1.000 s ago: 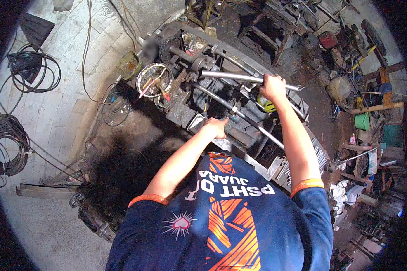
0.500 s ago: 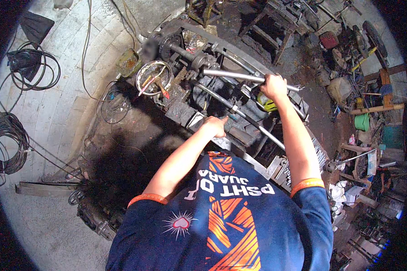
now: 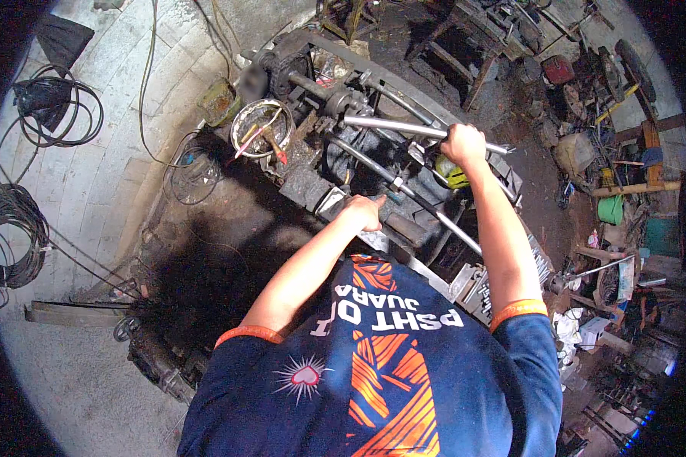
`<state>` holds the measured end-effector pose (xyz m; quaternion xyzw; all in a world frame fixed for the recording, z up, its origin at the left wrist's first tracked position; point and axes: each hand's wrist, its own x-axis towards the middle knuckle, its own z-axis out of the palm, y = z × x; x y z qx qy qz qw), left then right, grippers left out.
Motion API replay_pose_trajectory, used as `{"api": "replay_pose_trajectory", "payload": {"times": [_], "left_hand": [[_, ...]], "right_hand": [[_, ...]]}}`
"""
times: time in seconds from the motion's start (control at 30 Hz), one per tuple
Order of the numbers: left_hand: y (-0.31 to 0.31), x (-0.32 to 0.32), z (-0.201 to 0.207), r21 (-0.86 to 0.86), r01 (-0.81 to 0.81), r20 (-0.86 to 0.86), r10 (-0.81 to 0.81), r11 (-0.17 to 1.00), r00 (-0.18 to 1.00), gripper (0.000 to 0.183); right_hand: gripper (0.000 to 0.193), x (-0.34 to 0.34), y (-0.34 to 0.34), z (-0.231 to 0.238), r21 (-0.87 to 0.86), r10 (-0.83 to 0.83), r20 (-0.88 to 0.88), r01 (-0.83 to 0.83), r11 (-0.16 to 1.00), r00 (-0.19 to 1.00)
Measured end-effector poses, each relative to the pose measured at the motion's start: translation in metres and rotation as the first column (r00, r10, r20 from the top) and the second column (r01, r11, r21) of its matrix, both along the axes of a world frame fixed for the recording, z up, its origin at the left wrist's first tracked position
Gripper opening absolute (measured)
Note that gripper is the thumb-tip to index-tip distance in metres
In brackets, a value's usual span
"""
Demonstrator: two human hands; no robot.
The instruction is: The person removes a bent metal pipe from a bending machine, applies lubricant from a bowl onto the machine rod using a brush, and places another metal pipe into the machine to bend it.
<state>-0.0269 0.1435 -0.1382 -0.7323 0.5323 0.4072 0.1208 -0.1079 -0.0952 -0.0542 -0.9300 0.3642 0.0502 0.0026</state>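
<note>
My right hand (image 3: 463, 145) is wrapped round a long silvery metal bar (image 3: 392, 126), which slants above a greasy machine with parallel shafts. The bar's left end is close to a round flanged part (image 3: 344, 103) on the machine; whether they touch I cannot tell. Against the near side of the machine, my left hand (image 3: 364, 212) rests with a finger stretched to the right; its other fingers are partly hidden. A slimmer steel shaft (image 3: 370, 164) runs diagonally between my hands. Under my right hand sits a yellow-green object (image 3: 453, 174), partly covered.
A round tin (image 3: 262, 128) holding brushes stands on the machine's left part. Black cable coils (image 3: 15, 236) lie on the floor at left. Several metal tools (image 3: 476, 293) lie by my right arm. Mixed clutter and a green container (image 3: 610, 209) are at right.
Both hands keep their places, the right still round the bar. The surroundings shift only slightly in the picture.
</note>
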Motion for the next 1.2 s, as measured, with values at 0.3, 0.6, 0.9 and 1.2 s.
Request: {"api": "replay_pose_trajectory", "payload": {"times": [0.3, 0.6, 0.9, 1.2], "left_hand": [[-0.001, 0.001, -0.004, -0.005, 0.02, 0.009, -0.02, 1.0, 1.0, 0.088], [0.0, 0.001, -0.003, -0.015, 0.007, 0.006, -0.007, 1.0, 1.0, 0.086], [0.002, 0.0, -0.006, -0.033, 0.022, 0.027, -0.021, 0.999, 0.999, 0.086], [0.003, 0.0, -0.013, -0.054, 0.01, 0.027, -0.009, 0.998, 1.0, 0.086]], "right_hand": [[0.022, -0.003, -0.002, -0.003, 0.014, -0.027, -0.004, 0.027, 1.0, 1.0], [0.022, -0.006, -0.003, -0.007, -0.004, -0.003, 0.022, 0.003, 1.0, 1.0], [0.023, -0.003, 0.0, -0.003, 0.0, -0.007, 0.023, 0.007, 1.0, 1.0], [0.023, -0.006, -0.004, -0.007, 0.005, -0.006, 0.011, 0.006, 1.0, 1.0]]}}
